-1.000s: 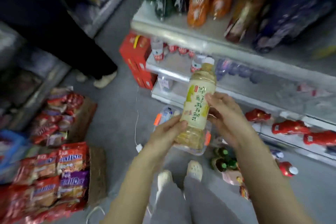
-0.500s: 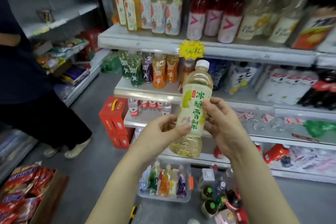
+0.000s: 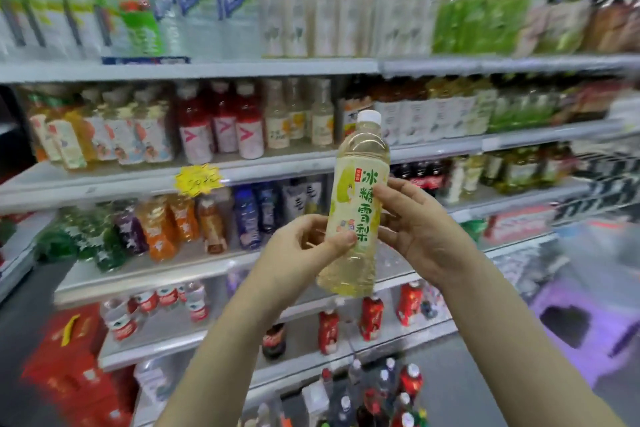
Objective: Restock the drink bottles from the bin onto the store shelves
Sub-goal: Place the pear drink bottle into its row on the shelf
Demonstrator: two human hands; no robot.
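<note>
I hold one pale yellow drink bottle (image 3: 356,204) upright in front of the store shelves (image 3: 221,173); it has a white cap and a green label with large characters. My left hand (image 3: 304,250) grips its lower part, thumb across the label. My right hand (image 3: 412,222) holds the label from the right with its fingers curled round it. Below, between my arms, several capped bottles stand in the bin (image 3: 377,395), whose walls are mostly hidden.
Rows of bottled drinks fill the shelf tiers. A yellow starburst price tag (image 3: 198,178) hangs on a shelf edge. Red cartons (image 3: 69,367) are stacked on the floor at lower left. A purple stool (image 3: 585,326) stands at the right.
My view has swung upward from the floor to the upper shelves. The bottle has risen with both hands still on it. The person at the left is out of view.
</note>
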